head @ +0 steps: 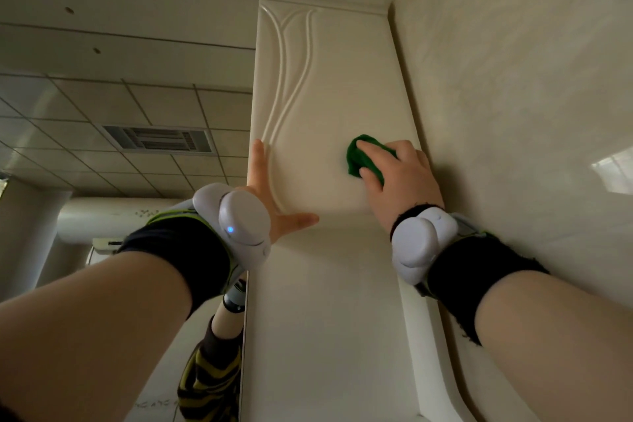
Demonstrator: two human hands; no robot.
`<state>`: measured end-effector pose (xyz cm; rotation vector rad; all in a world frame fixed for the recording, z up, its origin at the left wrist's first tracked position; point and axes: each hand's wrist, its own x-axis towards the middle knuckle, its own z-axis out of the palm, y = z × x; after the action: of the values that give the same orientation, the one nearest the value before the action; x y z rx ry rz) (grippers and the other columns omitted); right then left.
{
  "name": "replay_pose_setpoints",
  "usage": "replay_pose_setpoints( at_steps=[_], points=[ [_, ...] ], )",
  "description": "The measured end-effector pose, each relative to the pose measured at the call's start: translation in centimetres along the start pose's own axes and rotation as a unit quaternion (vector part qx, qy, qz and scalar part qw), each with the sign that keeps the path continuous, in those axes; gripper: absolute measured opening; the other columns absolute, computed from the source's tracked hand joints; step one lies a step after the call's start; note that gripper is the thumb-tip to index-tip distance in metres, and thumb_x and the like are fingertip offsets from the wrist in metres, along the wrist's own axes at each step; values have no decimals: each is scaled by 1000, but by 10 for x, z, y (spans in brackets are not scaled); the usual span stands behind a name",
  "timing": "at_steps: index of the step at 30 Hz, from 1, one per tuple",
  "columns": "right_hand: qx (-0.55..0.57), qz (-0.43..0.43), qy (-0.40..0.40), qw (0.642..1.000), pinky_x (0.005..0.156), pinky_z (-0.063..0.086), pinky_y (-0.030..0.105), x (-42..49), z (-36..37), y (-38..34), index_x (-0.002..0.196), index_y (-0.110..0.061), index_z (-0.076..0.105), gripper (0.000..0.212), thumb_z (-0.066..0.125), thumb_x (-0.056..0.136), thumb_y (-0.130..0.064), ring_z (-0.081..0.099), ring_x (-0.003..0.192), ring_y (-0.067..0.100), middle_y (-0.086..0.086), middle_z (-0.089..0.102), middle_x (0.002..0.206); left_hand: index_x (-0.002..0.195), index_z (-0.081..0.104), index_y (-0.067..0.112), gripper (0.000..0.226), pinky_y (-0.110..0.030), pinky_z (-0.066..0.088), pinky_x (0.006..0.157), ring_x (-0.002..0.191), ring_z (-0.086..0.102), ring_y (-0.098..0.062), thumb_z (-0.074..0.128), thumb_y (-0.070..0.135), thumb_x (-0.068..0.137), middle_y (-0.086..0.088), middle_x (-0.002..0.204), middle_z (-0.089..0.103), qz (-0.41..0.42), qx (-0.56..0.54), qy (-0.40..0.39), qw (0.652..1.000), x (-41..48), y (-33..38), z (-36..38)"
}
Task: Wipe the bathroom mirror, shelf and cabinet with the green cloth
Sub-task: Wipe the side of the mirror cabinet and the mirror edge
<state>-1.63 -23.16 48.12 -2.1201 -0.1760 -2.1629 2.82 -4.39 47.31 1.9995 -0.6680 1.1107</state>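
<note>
Cabinet door (329, 86) is viewed from below; it is cream, with a carved curved relief (291, 79) running down its left part. The green cloth (358, 158) is located on the lower right part of the door face, bunched into a wad and pressed against the panel. It is gripped by the right hand (400, 181), whose fingers (371, 147) are curled over the wad and closed on it. The left hand (267, 195) is laid flat against the door's lower left edge, just below the end of the relief. Its fingers are held straight and together, pointing up the door, while the thumb is spread wide toward the door's middle; nothing is held. A white wrist device (239, 223) over a dark band is worn on the left wrist, and a second white device (418, 243) on the right. The mirror (219, 353) is seen immediately left of the door, with a forearm reflected in it. A pale wall (513, 79) is met at the door's right side.
</note>
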Motion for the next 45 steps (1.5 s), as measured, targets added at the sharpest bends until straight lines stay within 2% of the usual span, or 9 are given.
replay_pose_setpoints(
  at_steps=[1,3,7,9,12,15,19,26,45],
  points=[
    [-2,0,-1,1000,88,37,33,-4,-1,0,133,-33,45,41,46,93,-29,36,111,25,5,42,124,141,-29,34,132,-25,35,66,96,51,-30,79,42,67,-19,136,42,3,-7,2,1000,1,-1,1],
    [-5,-3,0,1000,87,37,32,-13,-2,2,134,-34,45,41,47,93,-30,36,109,24,4,43,123,140,-30,34,132,-27,36,66,104,53,-34,79,42,67,-20,137,41,4,-6,3,1000,1,-1,1],
    [-3,-6,7,1000,83,36,29,-25,-4,4,132,-34,47,41,49,92,-30,36,108,23,2,45,121,140,-30,34,130,-28,36,68,101,51,-33,78,43,69,-22,138,38,9,2,-3,1000,-2,3,-1],
    [-3,-8,11,1000,83,37,29,-29,-5,5,132,-34,48,41,50,91,-29,37,107,23,2,46,120,140,-29,36,129,-34,40,76,106,49,-36,75,54,66,-23,142,29,-18,67,-6,998,-6,7,-4],
    [-2,-11,15,1000,83,38,30,-33,-6,7,131,-33,50,41,52,91,-28,38,107,24,3,47,118,143,-23,34,127,-46,24,107,138,18,-38,67,71,62,-16,155,-3,-20,189,32,981,-9,9,-6],
    [-2,-12,4,1000,83,39,30,-31,-6,8,131,-34,49,41,51,91,-30,38,108,23,1,47,118,145,-20,26,126,-47,7,114,143,-3,-29,56,80,61,-12,155,-14,14,265,69,962,-10,7,-6],
    [1,-20,-3,1000,83,38,29,-28,-7,10,132,-32,48,41,51,92,-28,38,108,24,2,46,118,144,-22,21,126,-46,-4,114,143,-14,-26,49,85,61,-11,154,-20,25,290,76,954,-8,3,-5],
    [18,-30,3,999,88,38,33,-23,-6,13,130,-28,52,39,53,91,-23,40,110,28,8,47,118,143,-25,20,128,-46,-9,113,142,-19,-25,44,88,59,-11,153,-23,28,308,79,948,-6,1,-5],
    [-11,9,0,1000,89,33,31,33,-8,20,133,-28,47,39,47,94,-26,37,113,29,10,41,127,143,-26,20,126,-44,-11,113,142,-20,-25,46,85,64,-11,153,-24,26,310,72,948,-10,5,-6]
  ],
)
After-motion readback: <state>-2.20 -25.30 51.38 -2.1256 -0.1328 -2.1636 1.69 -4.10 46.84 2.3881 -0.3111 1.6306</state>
